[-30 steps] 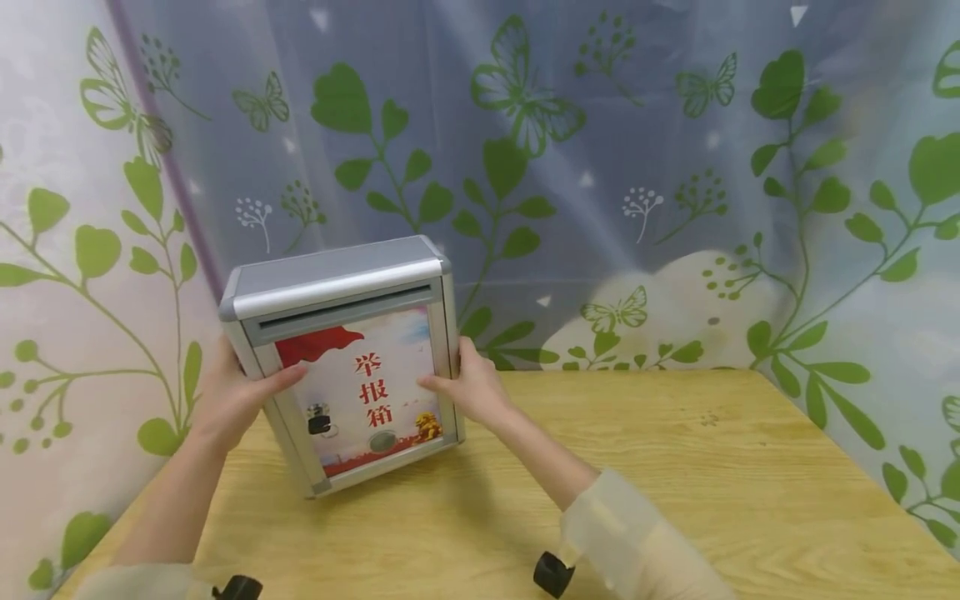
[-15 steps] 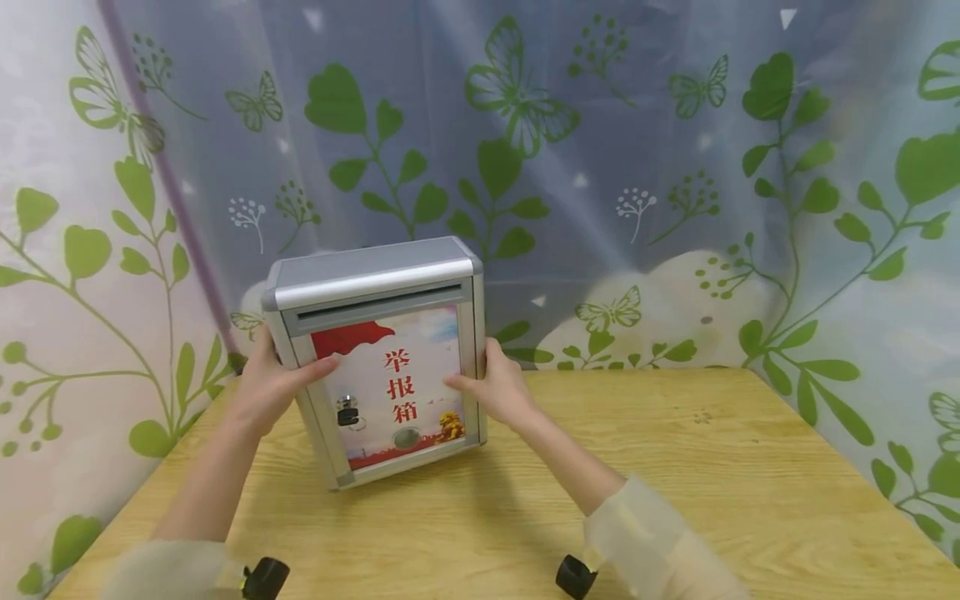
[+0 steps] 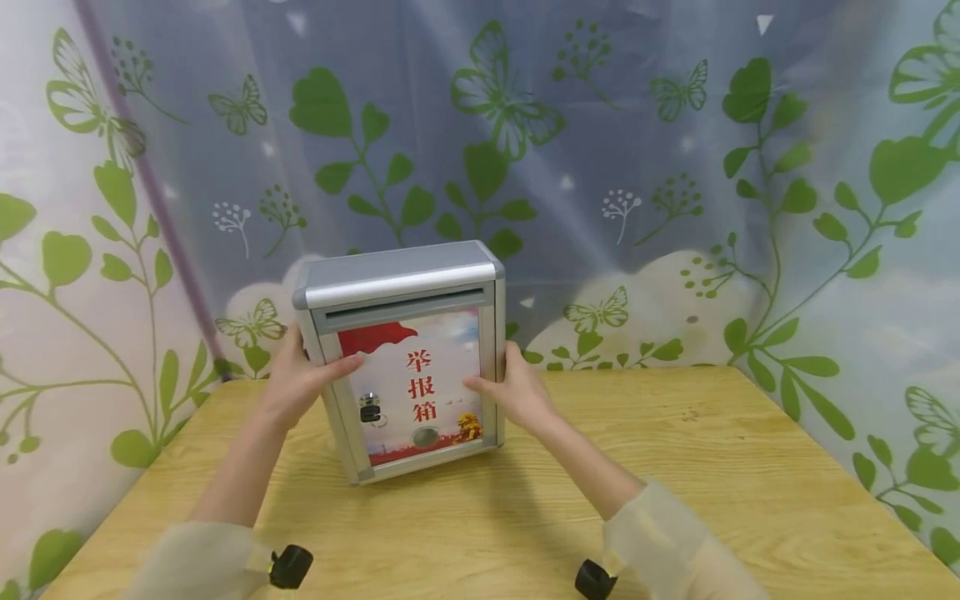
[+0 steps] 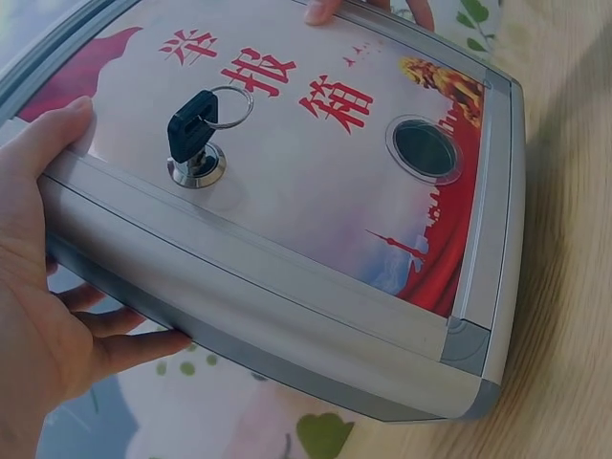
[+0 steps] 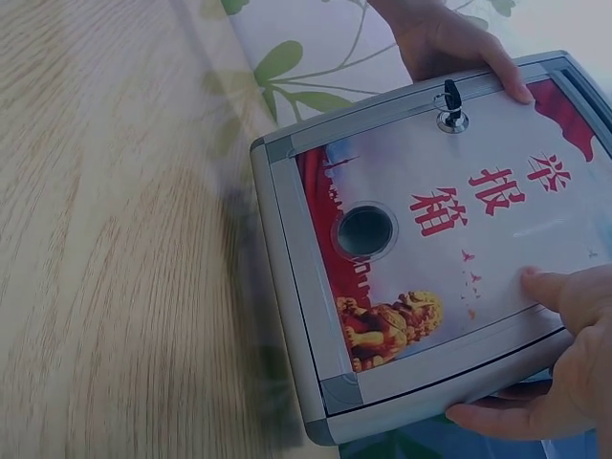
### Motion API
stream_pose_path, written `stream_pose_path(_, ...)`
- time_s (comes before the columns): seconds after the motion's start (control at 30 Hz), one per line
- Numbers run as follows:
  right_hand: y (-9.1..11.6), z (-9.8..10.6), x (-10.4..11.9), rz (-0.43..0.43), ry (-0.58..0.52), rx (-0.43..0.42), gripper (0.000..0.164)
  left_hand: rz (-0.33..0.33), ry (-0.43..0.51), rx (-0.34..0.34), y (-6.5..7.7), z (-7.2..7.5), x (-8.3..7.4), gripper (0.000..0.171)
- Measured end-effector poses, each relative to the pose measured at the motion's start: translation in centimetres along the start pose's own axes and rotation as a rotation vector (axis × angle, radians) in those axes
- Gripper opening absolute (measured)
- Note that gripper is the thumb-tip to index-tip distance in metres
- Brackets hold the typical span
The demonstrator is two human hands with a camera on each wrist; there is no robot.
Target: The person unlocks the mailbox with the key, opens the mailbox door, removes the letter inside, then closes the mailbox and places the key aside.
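Observation:
A silver-framed metal report box point(image 3: 450, 337) stands tilted in front of me, with red Chinese characters on its printed front panel and a narrow slot point(image 3: 405, 309) near the top. My left hand point(image 3: 294, 382) grips its left side, thumb on the front and fingers around behind. On the opposite side my right hand point(image 3: 525, 393) holds it the same way, thumb at the panel's edge. A black-headed key point(image 4: 192, 124) with a ring sits in the round lock. Lower on the panel is a round window point(image 4: 426, 150). Whether the box's bottom touches the table is hard to tell.
The wood-grain table point(image 3: 675, 467) stretches under the box and to the right. Behind it hangs a curtain point(image 3: 420, 108) printed with green leaves and butterflies, close to the table's back edge. Black straps' ends point(image 3: 291, 567) show near the sleeves.
Both hands have carried the box to the right, toward the middle of the table. The grip looks the same, and the head view has turned slightly.

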State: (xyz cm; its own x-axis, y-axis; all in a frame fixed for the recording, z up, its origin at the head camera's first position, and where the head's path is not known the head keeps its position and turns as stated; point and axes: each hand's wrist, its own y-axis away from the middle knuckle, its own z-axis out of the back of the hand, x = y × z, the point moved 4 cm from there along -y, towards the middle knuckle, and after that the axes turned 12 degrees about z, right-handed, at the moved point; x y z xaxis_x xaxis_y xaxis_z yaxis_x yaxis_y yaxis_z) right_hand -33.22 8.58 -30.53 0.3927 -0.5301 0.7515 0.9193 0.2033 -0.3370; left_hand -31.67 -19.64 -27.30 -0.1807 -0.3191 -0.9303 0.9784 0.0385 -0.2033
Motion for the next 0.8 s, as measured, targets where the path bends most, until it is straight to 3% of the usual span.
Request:
stream_pose_path(0.13, 0.3, 0.6, -0.6, -0.014, 0.009, -0.005, 0.070, -0.022, -0.004, 0.012, -0.7, -1.0, -0.2, 0.078)
stream_pose_path(0.37, 0.7, 1.8, -1.7, -0.050, 0.026, -0.021, 0.083, 0.002, 0.013, 0.058, -1.6, -2.8, -0.2, 0.086)
stream_pose_path(0.63, 1.5, 3.1, -2.7, -0.052, 0.052, -0.043, 0.070, 0.000, 0.012, 0.096, -2.4, -4.7, -0.1, 0.085)
stream_pose_path(0.8, 2.0, 3.9, -3.5, -0.071, 0.056, -0.049, 0.077, 0.026, -0.018, 0.117, -2.8, -5.9, 0.3, 0.091)
